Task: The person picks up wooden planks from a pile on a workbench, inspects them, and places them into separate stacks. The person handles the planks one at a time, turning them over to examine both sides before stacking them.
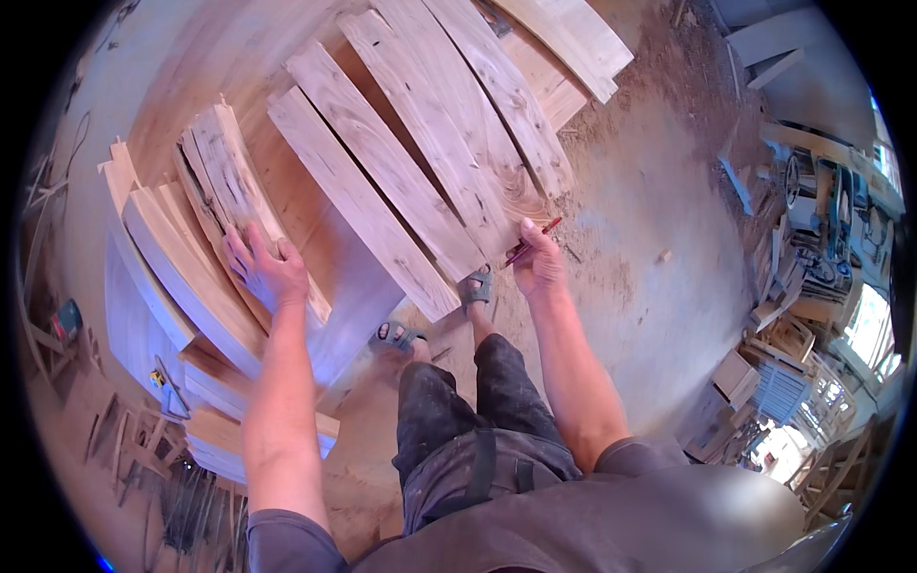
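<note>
My right hand (540, 267) is closed on a slim red pencil (551, 226). It is close to the near ends of several wide wooden planks (420, 115), which lie side by side with narrow gaps between them. Knots and dark grain show on their faces. To the left, my left hand (272, 275) reaches over a narrow rough-edged board (220, 167) with its fingers spread. The fingertips seem to rest on the wood, with nothing held in them. Beside that board, several paler planks (191, 253) lie in a pile.
More planks (568, 38) lie at the far right of the row. A small yellow tape measure (157, 379) sits near the left pile. Wood scraps and a blue slatted crate (781, 390) are heaped along the right wall. Sawdust covers parts of the floor (630, 248) around my sandalled feet.
</note>
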The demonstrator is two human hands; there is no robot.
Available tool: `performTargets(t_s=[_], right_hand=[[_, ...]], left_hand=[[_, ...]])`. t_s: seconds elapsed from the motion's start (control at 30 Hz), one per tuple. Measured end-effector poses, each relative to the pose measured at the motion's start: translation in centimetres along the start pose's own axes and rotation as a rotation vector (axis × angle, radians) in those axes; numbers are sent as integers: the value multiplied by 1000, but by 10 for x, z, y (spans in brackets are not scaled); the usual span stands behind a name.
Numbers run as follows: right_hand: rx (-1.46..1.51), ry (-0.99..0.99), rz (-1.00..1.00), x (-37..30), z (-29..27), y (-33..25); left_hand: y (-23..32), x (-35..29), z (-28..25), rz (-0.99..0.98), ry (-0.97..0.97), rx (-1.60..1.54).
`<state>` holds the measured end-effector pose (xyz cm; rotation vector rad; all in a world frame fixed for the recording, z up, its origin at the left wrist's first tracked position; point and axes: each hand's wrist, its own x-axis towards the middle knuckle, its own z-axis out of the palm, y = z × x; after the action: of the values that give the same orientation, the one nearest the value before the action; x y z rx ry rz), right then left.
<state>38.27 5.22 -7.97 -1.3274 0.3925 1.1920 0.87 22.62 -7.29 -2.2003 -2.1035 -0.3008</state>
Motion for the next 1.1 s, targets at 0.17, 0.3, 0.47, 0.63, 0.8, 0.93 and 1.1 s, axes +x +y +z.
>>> performTargets(t_s=[0.17,0.3,0.47,0.63,0.8,0.93,1.1], right_hand=[[-55,-58,32,-7,-5,10],[-244,19,-150,-18,3,6],[-645,97,-782,-56,40,-7],[-971,218,-1152,-61,38,7],[-1019,197,-1388,-64,35,27],[-1242,113,-1333,-76,20,26],[-1448,-121,-1329,-100,24,32]], left_hand=[[0,1,3,-7,-12,-25],[2,1,-1,-3,-23,1],[2,1,-2,-4,-30,14],[4,0,-1,9,-15,9],[0,2,-1,22,5,-7],[10,3,-10,-11,-42,-5],[4,0,-6,-18,-52,6]])
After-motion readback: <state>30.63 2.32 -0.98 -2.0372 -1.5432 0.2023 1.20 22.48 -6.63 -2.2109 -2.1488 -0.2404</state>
